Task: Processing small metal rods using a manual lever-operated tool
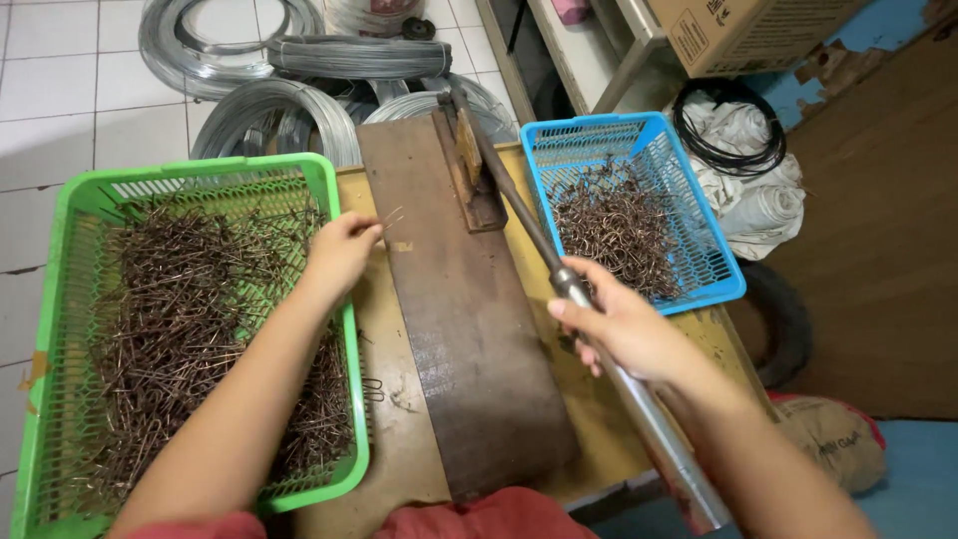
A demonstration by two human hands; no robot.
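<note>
Left hand (pixel 341 252) pinches probably wire piece (pixel 391 219); right hand (pixel 616 321) grips lever (pixel 599 339)

Green mesh basket (pixel 334 175), blue mesh basket (pixel 649 128), rusty brown wire pieces (pixel 190 329), grey wire coils (pixel 269 110)

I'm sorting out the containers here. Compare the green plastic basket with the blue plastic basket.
The green plastic basket is larger and lies at the left under the left hand; the blue plastic basket is smaller and lies at the right, beyond the right hand. The green one's wire pile spreads over nearly its whole floor; the blue one's is a smaller heap. Both are mesh-walled and hold brown bent wire pieces.
</note>
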